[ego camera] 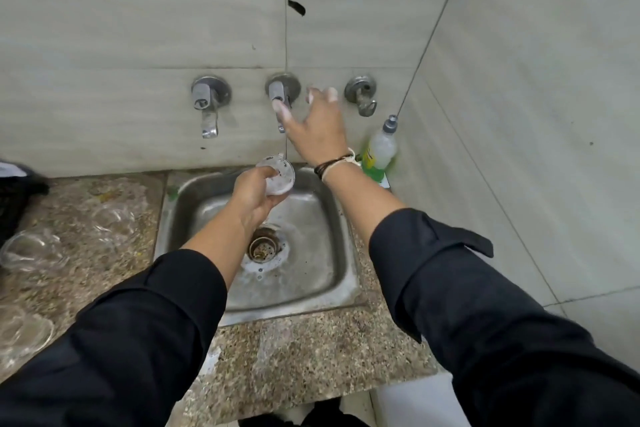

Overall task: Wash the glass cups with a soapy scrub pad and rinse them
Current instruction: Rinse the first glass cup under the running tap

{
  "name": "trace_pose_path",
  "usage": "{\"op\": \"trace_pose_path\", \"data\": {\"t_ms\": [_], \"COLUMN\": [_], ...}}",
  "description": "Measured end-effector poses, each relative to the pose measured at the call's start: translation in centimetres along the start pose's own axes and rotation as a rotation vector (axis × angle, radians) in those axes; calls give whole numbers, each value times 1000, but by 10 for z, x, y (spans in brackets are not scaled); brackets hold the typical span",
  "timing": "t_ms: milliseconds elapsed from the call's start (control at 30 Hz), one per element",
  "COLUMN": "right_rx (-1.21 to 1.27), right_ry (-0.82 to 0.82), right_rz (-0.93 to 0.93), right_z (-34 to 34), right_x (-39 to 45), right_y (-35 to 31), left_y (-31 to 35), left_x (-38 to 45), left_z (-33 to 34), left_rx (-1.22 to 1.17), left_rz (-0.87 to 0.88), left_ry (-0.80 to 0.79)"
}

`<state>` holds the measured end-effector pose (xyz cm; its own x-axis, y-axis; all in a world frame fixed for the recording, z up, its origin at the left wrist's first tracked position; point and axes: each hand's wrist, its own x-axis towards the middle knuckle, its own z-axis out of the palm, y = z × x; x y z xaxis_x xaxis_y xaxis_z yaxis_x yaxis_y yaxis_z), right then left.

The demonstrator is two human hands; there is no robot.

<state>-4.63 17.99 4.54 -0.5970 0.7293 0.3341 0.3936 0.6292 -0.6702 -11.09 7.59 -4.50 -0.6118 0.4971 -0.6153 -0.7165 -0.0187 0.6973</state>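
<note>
Nearest, on the counter (311,350) to my left, several clear cups (33,251) lie about; I cannot tell washed from unwashed, so what is left is uncertain. Further in, over the sink (332,263), my left hand (254,196) grips one cup (277,175), tilted with its mouth toward the wall, right under the middle tap (280,97). A thin stream of water (285,146) falls onto it, so I judge this cup is at the rinse. Beyond, my right hand (317,128) is spread wide, holding nothing, fingers at the tap's handle. No scrub pad shows. A soap bottle (380,147) stands in the far corner.
</note>
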Motion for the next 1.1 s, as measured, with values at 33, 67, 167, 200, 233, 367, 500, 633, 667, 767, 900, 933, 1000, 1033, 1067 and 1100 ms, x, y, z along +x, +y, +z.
{"op": "trace_pose_path", "data": {"t_ms": [33, 67, 167, 200, 233, 367, 500, 633, 667, 767, 900, 933, 1000, 1033, 1067, 1100], "right_rx": [-23, -53, -105, -117, -133, -212, -342, -352, -277, 320, 983, 1050, 1147, 1180, 1198, 1193], "right_ry": [-29, -59, -105, -103, -98, -118, -335, -456, -447, -248, -375, -502, -613, -601, -583, -584], "right_rz": [-18, -27, -39, -39, -39, -68, -178, -401, -419, 39, 929, 1016, 1059, 1054, 1044, 1026], "right_z": [6, 12, 26, 27, 26, 25, 2, -13, -11, 11, 56, 65, 80, 88, 94, 99], "right_x": [10, 18, 32, 34, 35, 46, 69, 88, 87, 66, 19, 9, 4, 8, 12, 16], "right_y": [-5, -8, -11, -11, -11, -12, -8, 6, 14, 45, 67, 66, 60, 56, 52, 47], "left_y": [2, 3, 9, 10, 12, 15, 17, 17, 17, 16, 15, 15, 13, 12, 11, 10], "left_x": [0, 0, -2, -2, -3, 0, 3, 9, 11, 12, 15, 14, 15, 16, 15, 14], "left_z": [0, -1, -5, -7, -7, -8, -8, -13, -16, -25, -37, -39, -44, -47, -50, -52], "left_rx": [-4, -9, -35, -46, -55, -56, -90, -159, -177, -199, -209, -203, -191, -189, -189, -187], "left_rz": [3, 2, -10, -15, -20, -27, -49, -75, -79, -85, -102, -105, -99, -97, -99, -99], "left_ry": [3, 8, 23, 26, 27, 19, 6, 21, 24, 45, 66, 70, 75, 77, 76, 77]}}
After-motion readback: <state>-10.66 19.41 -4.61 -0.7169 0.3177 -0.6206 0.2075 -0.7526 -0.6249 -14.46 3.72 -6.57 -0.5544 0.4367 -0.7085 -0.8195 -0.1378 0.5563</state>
